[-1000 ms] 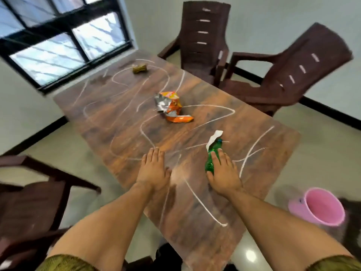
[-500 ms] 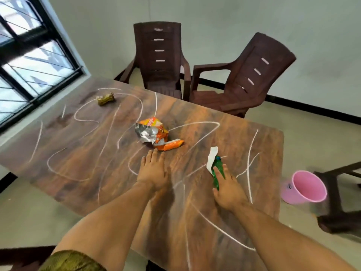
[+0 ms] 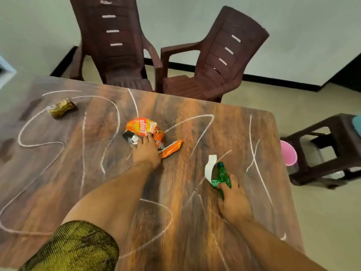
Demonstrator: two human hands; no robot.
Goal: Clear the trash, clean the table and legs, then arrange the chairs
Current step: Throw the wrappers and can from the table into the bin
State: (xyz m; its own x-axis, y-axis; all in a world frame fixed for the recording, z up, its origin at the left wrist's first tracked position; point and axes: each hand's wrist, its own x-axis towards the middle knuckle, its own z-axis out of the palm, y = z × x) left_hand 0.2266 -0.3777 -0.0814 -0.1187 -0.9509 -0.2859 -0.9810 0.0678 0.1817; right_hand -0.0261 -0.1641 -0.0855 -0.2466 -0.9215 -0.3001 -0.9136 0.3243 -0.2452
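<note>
Chip bag (image 3: 142, 127) under extended left fingers (image 3: 146, 139) | green bottle (image 3: 221, 174) gripped by right fingers (image 3: 234, 180)

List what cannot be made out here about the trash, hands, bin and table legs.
All in the head view:
- Left hand: whether its fingers pinch the chip bag; its own back covers them.
- Green bottle: base hidden in the right hand.
- Pink bin: partly cut off by the table edge, contents unseen.
- Table legs: hidden beneath it.
- Gold wrapper: blurred, print unreadable.
</note>
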